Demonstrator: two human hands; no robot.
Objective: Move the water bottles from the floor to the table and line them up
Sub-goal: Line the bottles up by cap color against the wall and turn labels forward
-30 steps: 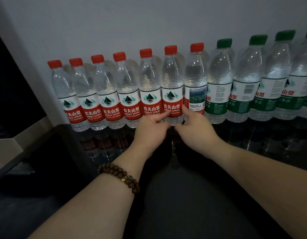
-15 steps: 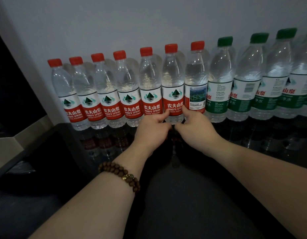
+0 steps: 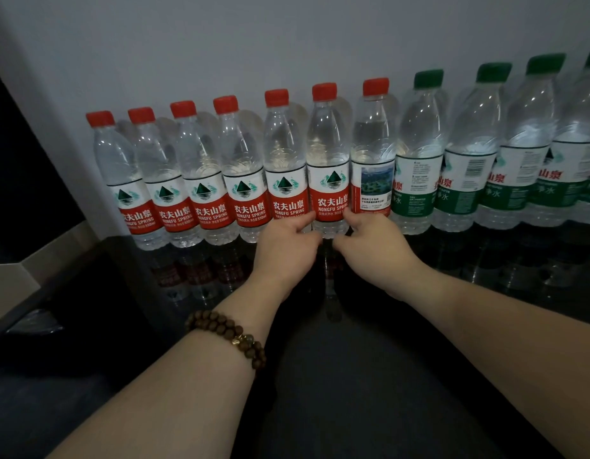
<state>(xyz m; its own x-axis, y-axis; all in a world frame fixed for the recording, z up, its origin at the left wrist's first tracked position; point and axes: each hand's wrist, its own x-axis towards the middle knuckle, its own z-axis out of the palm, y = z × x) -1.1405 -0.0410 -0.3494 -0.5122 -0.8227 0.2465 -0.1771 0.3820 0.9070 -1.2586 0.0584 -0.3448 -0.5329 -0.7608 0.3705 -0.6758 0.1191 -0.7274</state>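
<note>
Several clear water bottles stand in a row against the wall on a dark glossy table [image 3: 353,376]. Red caps and labels are on the left, green ones [image 3: 419,180] on the right. My left hand [image 3: 283,245] and my right hand [image 3: 374,241] both grip the base of one red-capped bottle [image 3: 330,167] in the middle, one from each side. Its label faces me. The red-capped bottle to its right [image 3: 373,167] shows the back of its label and touches my right thumb.
A grey wall [image 3: 287,38] rises right behind the bottles. The table's left edge [image 3: 98,260] drops to a dark area with a beige ledge [image 3: 15,273]. A beaded bracelet [image 3: 227,336] is on my left wrist.
The bottle between my hands has turned a little, its label now facing me more squarely. Both hands stay at its base.
</note>
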